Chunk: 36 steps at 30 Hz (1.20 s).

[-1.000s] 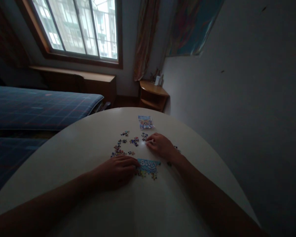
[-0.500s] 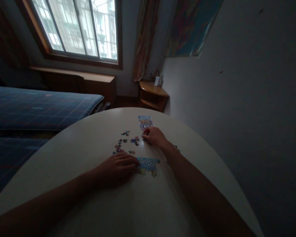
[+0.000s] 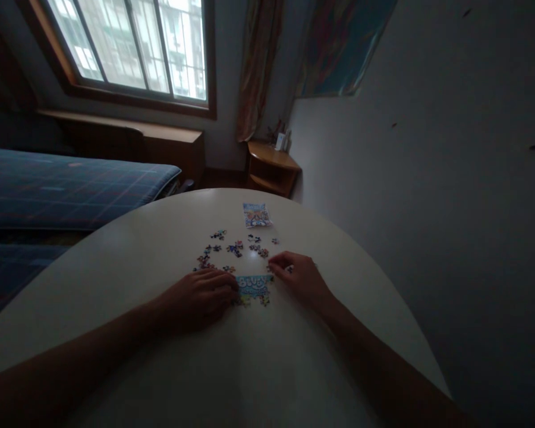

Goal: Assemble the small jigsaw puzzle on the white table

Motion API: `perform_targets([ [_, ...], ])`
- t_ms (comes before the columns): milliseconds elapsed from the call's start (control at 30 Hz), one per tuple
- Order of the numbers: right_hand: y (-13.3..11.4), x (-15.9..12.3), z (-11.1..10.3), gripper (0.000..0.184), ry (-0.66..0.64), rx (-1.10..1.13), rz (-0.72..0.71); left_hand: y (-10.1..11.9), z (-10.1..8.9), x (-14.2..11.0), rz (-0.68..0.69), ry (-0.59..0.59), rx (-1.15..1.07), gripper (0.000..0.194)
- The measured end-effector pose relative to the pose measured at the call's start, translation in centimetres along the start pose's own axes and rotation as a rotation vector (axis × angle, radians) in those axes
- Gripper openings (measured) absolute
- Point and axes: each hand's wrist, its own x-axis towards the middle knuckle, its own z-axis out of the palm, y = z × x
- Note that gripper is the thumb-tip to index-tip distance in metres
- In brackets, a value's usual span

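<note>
A partly joined jigsaw puzzle (image 3: pixel 253 286) with a light blue lettered strip lies on the table, its lower edge ragged. My left hand (image 3: pixel 209 297) rests palm down at its left end, fingers lying flat and covering that edge. At the puzzle's upper right corner, my right hand (image 3: pixel 299 276) pinches a small puzzle piece (image 3: pixel 270 269), mostly hidden by the fingertips. Loose puzzle pieces (image 3: pixel 235 248) are scattered beyond the puzzle, several of them in small clusters. Behind them lies a colourful picture packet (image 3: pixel 256 214) showing a printed scene.
The round white table (image 3: pixel 169 238) carries everything, its curved edge facing a wall on the right. A bed with a blue plaid mattress (image 3: pixel 71 184) stands at the left. A wooden corner shelf (image 3: pixel 274 156) is beyond the table, near the window (image 3: pixel 134 47).
My right hand has come back from the loose pieces near the packet to the puzzle's upper right corner. My left hand stays at the puzzle's left end. The view has shifted slightly.
</note>
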Motion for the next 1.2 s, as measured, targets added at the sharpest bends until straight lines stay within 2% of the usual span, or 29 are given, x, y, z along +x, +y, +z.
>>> perform_targets([
  [100, 0.0, -2.0, -0.4, 0.011, -0.015, 0.008, 0.038, 0.0, -0.1, 0.0, 0.001, -0.017, -0.002, 0.016],
  [200, 0.0, -2.8, -0.4, 0.011, -0.034, -0.051, -0.006, 0.0, -0.2, 0.0, -0.001, -0.021, -0.005, 0.017],
  [300, 0.2, -2.9, -0.2, 0.011, -0.023, -0.131, -0.08, 0.1, -0.4, 0.0, -0.003, -0.022, -0.025, 0.018],
  [533, 0.5, -3.2, -0.4, 0.011, -0.043, -0.165, -0.093, 0.1, -0.2, -0.3, -0.02, -0.052, -0.038, 0.018],
  [700, 0.4, -3.6, -0.6, 0.017, -0.078, -0.224, -0.185, 0.3, -0.4, -0.3, -0.03, -0.044, -0.047, 0.019],
  [933, 0.2, -3.9, -0.5, 0.031, -0.12, -0.262, -0.159, 0.4, -0.5, -0.3, -0.024, -0.041, -0.033, 0.021],
  [1200, 0.3, -3.9, -0.5, 0.018, -0.126, -0.268, -0.154, 0.4, -0.6, -0.1, -0.023, -0.036, -0.056, 0.021],
])
